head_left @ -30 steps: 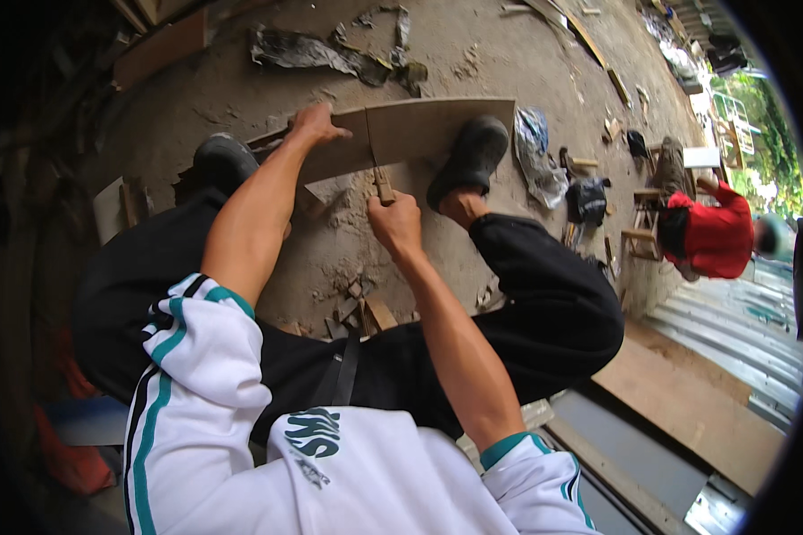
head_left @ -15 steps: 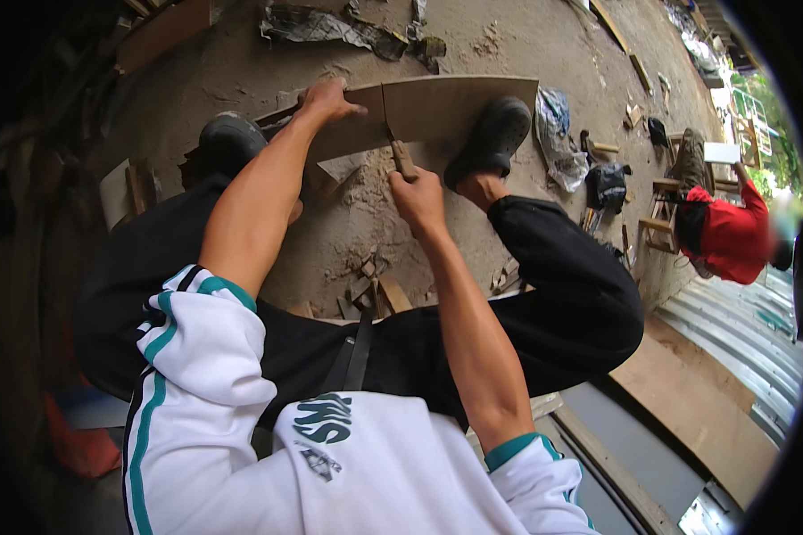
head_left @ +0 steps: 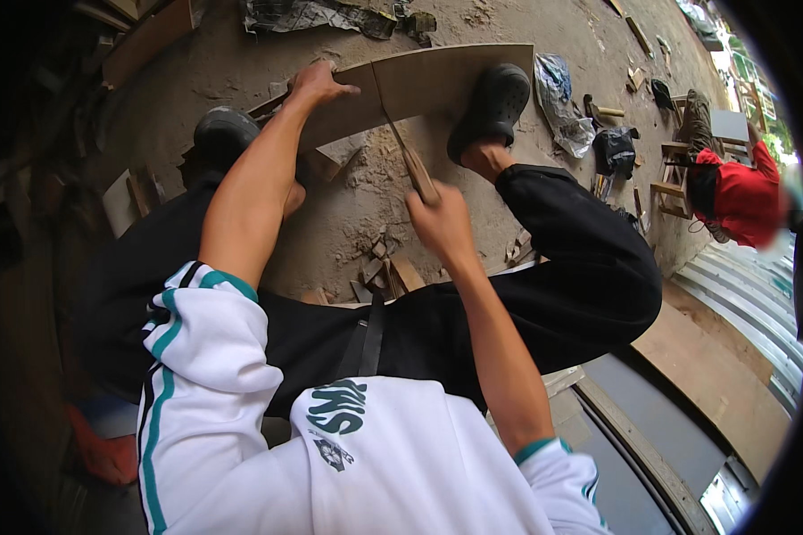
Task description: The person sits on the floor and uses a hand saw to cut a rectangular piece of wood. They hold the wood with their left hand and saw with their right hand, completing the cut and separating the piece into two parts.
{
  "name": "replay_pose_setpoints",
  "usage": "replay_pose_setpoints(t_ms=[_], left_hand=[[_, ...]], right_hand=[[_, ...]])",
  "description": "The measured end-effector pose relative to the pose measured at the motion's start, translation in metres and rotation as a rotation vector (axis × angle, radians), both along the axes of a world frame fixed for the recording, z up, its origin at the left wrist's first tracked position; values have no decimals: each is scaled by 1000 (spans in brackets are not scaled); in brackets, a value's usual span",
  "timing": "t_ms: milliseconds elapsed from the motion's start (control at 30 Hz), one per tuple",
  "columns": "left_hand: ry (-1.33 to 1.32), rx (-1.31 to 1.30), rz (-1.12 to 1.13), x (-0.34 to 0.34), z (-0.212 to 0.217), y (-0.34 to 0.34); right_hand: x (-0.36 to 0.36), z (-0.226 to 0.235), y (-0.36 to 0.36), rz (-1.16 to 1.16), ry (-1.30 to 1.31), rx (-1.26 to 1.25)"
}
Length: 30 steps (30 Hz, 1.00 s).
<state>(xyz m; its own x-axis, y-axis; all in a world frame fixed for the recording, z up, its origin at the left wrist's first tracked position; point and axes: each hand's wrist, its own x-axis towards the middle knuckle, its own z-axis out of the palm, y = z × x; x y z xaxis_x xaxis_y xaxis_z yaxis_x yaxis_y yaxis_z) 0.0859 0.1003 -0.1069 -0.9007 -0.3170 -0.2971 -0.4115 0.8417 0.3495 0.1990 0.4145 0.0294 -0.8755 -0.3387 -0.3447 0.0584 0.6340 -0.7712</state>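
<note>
A thin wooden board (head_left: 428,80) lies across in front of me, with a narrow dark slit running in from its near edge. My left hand (head_left: 319,85) grips the board left of the slit, thumb stretched along its face. In my right hand (head_left: 442,218), closed round a wooden handle, is a handsaw (head_left: 421,176). Its thin blade reaches up to the slit at the board's near edge; how far it enters is hard to see. My right clog (head_left: 492,107) presses on the board's right part. The left clog (head_left: 226,134) is beside its left end.
Sawdust and wood offcuts (head_left: 388,267) lie on the floor between my legs. Crumpled plastic (head_left: 562,107), a black bag (head_left: 616,150) and a hammer (head_left: 605,111) are at the right. A person in red (head_left: 740,201) works farther right, near corrugated metal sheet (head_left: 732,321).
My right hand has drawn the saw back toward me and slightly right, so more blade shows below the board. The left hand keeps its place on the board. The whole view has shifted a little.
</note>
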Motion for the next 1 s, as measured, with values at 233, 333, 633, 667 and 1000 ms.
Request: replay_pose_setpoints(t_ms=[233,333,633,667,1000], left_hand=[[7,35,-25,-7,-1,18],[-101,202,57,-1,-6,11],[-32,46,-33,-5,11,22],[-56,57,-17,-3,8,15],[-64,23,19,-3,-1,3]], right_hand=[[-47,-53,-46,-116,38,28],[-39,-50,-34,-119,-41,-16],[-14,-63,-21,-85,172,-8],[-19,-67,-43,-127,236,0],[16,-10,30,-18,21,-43]])
